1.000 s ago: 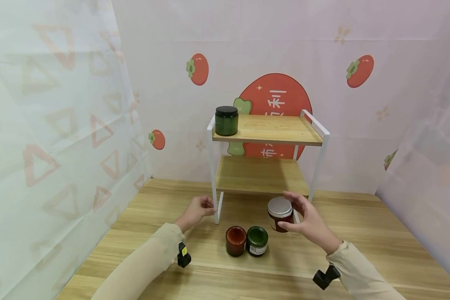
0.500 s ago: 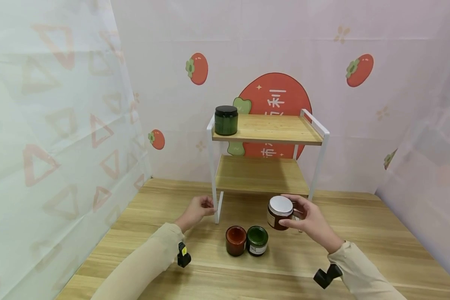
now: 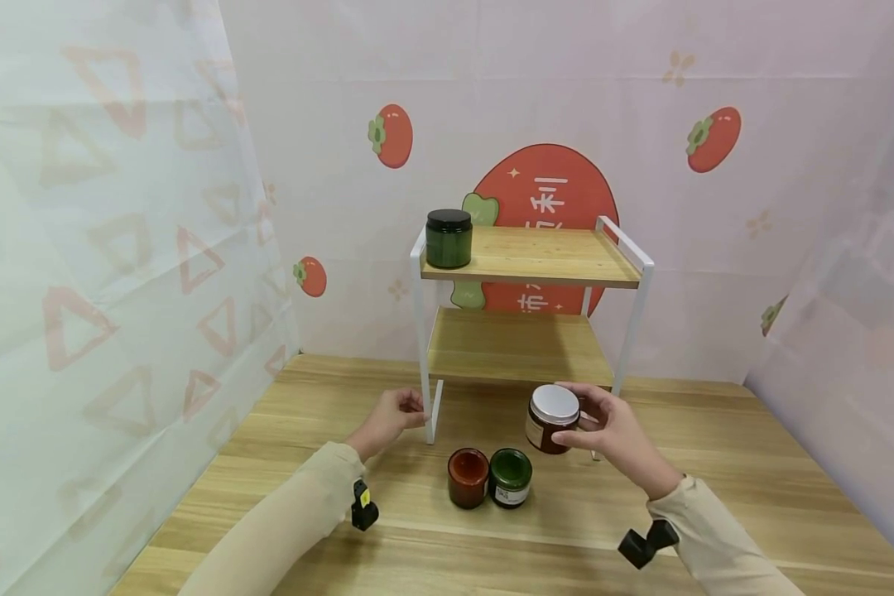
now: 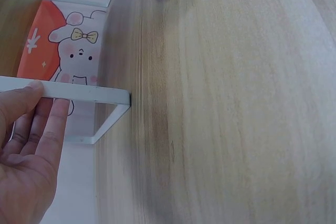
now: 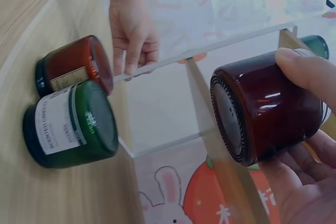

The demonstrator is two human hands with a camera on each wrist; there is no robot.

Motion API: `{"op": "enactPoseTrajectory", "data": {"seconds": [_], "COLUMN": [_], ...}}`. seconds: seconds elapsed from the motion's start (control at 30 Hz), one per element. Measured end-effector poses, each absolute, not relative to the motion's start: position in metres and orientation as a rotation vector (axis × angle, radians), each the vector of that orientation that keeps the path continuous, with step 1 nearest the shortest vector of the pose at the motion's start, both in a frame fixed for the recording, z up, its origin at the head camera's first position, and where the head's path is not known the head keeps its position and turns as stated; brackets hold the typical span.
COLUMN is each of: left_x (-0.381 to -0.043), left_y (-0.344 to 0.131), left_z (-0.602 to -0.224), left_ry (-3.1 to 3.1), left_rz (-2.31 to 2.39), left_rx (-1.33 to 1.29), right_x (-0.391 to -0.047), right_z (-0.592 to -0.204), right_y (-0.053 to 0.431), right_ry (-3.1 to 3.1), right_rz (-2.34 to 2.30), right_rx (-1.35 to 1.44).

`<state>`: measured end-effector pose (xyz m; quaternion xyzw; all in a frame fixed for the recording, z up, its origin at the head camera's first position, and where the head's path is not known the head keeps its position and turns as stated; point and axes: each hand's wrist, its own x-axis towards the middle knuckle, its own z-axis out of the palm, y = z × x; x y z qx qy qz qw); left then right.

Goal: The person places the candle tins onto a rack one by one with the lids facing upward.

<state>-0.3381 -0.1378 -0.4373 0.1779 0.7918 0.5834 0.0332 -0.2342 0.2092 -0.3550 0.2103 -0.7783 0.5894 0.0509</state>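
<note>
In the head view my right hand [image 3: 614, 430] grips a dark amber jar [image 3: 544, 434] with a silver lid, held in the air in front of the shelf's right side. The right wrist view shows the thumb on the side of this jar [image 5: 268, 111] and fingers beneath, its ridged base facing the camera. My left hand [image 3: 391, 422] pinches the front left leg of the white-framed shelf [image 4: 89, 92] between thumb and fingers. A red-brown jar [image 3: 468, 480] and a green jar [image 3: 510, 480] stand side by side on the table, bases up, dark lids down.
A green jar with a black lid [image 3: 449, 240] stands at the left end of the wooden top shelf [image 3: 544, 252]. Below it is a middle shelf board [image 3: 521, 343]. Patterned curtains [image 3: 328, 182] close off the back and sides of the wooden table [image 3: 432, 555].
My right hand has raised the amber jar slightly and shifted it a little left, the lid tilting more toward the head camera. The left hand has stayed at the shelf leg.
</note>
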Motion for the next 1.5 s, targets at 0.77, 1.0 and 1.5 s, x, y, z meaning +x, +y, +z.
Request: {"op": "enactPoseTrajectory", "data": {"seconds": [0.77,1.0,1.5], "left_x": [-0.337,-0.339,-0.337], "left_y": [-0.137,-0.138,-0.139], "left_z": [-0.437,-0.437,-0.433], "left_ry": [2.433,2.433,2.420], "left_rz": [1.795,1.799,1.801], "left_rx": [0.550,0.575,0.598], "right_x": [-0.233,-0.232,-0.249], "right_z": [-0.304,-0.272,-0.189], "right_y": [0.204,0.197,0.182], "right_ry": [-2.372,-2.358,-2.331], "right_rz": [1.830,1.819,1.665], "right_rx": [0.631,0.628,0.614]}}
